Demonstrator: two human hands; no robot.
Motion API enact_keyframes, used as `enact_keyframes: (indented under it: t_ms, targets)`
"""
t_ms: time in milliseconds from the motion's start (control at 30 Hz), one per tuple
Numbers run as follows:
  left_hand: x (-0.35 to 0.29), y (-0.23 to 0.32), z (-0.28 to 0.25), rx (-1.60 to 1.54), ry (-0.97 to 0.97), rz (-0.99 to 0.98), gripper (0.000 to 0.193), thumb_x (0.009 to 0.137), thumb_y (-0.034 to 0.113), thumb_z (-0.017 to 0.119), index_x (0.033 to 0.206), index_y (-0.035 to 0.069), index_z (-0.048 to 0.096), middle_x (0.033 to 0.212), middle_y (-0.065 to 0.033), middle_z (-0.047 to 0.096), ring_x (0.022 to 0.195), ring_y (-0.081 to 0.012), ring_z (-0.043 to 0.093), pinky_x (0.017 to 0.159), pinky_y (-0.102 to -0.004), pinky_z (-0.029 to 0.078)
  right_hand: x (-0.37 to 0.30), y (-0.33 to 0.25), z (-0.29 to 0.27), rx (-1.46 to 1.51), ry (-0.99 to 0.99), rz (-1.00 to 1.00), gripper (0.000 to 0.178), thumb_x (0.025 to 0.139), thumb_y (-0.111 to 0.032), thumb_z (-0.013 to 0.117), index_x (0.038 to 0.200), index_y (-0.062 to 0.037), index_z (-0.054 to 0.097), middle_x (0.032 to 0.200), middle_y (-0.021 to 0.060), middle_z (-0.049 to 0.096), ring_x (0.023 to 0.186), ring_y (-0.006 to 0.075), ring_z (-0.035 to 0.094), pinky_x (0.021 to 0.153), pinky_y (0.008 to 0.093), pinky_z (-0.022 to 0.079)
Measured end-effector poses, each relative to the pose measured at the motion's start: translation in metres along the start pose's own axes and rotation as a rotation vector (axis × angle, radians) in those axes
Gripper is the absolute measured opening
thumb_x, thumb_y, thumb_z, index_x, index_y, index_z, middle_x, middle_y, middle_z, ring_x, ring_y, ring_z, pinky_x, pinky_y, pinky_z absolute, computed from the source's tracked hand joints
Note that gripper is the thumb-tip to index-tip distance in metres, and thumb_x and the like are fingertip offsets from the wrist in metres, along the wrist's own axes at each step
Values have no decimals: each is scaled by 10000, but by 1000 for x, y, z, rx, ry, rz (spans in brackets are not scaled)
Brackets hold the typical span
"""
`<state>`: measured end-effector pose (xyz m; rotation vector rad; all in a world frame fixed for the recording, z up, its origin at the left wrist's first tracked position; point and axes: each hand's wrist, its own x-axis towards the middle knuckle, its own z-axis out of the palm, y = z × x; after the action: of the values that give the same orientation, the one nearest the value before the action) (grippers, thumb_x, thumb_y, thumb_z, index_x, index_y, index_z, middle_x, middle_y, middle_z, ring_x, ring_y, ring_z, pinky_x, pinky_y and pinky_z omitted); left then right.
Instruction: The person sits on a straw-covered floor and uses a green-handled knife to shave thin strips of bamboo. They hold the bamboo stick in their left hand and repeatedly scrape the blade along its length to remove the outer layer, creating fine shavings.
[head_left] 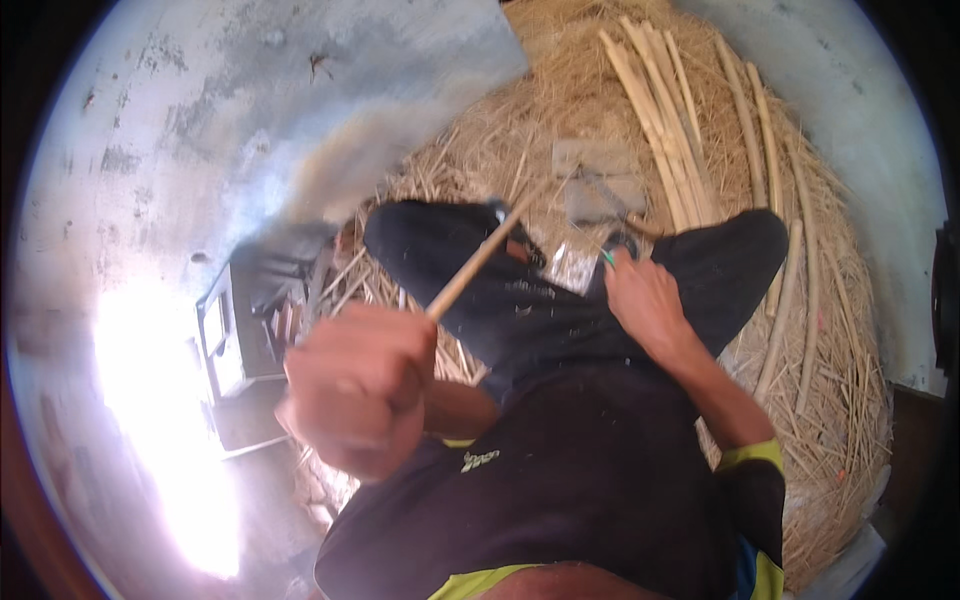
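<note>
My left hand (360,390) is raised close to the camera, its fingers wrapped in a fist round a thin wooden stick (485,253). The stick slants up and to the right, its far end in front of a grey block (607,203). Over my right thigh, my right hand (645,303) is closed, and a small green bit (607,258) shows at its fingertips. What else it grips is hidden by the fingers and blur. Beyond it, a tool with a dark blade and wooden handle (643,227) lies against the block.
My bent legs in dark trousers (740,255) frame the work spot. Long peeled poles (655,120) lie ahead on a heap of straw-like shavings (545,60). More poles (808,300) lie to the right. A box-like frame (240,350) stands left, near a stained grey wall (220,120).
</note>
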<state>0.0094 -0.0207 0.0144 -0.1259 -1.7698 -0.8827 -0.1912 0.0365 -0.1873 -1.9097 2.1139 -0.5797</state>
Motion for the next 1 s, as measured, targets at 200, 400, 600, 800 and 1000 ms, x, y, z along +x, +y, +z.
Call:
enact_keyframes:
  t_ms: [200, 400, 600, 800, 1000]
  targets:
    - [1, -1, 1, -41, 73, 12, 220, 742, -86, 436, 639, 83, 340, 445, -2, 299, 330, -91, 246, 308, -238, 179, 10, -85, -106, 650, 88, -141, 216, 940, -218, 545, 882, -17, 492, 569, 200, 565, 551, 397, 606, 479, 460, 477]
    - [4, -5, 18, -79, 351, 64, 279, 835, -12, 486, 639, 85, 312, 454, -12, 317, 333, -111, 289, 303, -239, 219, 6, -117, -108, 636, -75, -303, 154, 931, -138, 553, 870, -15, 481, 585, 166, 564, 522, 354, 593, 478, 430, 458]
    - [6, -3, 16, 125, 236, -47, 206, 941, 113, 387, 739, 122, 348, 465, 17, 261, 358, -67, 193, 326, -249, 125, 15, -101, -73, 331, 1, -176, 175, 925, -168, 561, 885, -12, 492, 575, 189, 574, 523, 375, 598, 471, 450, 476]
    - [2, -6, 15, 72, 352, -10, 184, 932, 119, 380, 751, 123, 353, 490, 8, 277, 392, -77, 200, 367, -267, 103, 17, -100, -108, 611, 24, -156, 168, 930, -155, 558, 903, 2, 505, 588, 183, 580, 539, 374, 604, 486, 445, 469]
    - [2, -5, 18, 8, 571, 52, 258, 721, -79, 512, 784, 95, 333, 499, -25, 294, 385, -108, 229, 368, -273, 132, 20, -124, -117, 639, -166, -280, 182, 923, -144, 572, 868, -9, 463, 559, 175, 556, 510, 352, 594, 473, 429, 469]
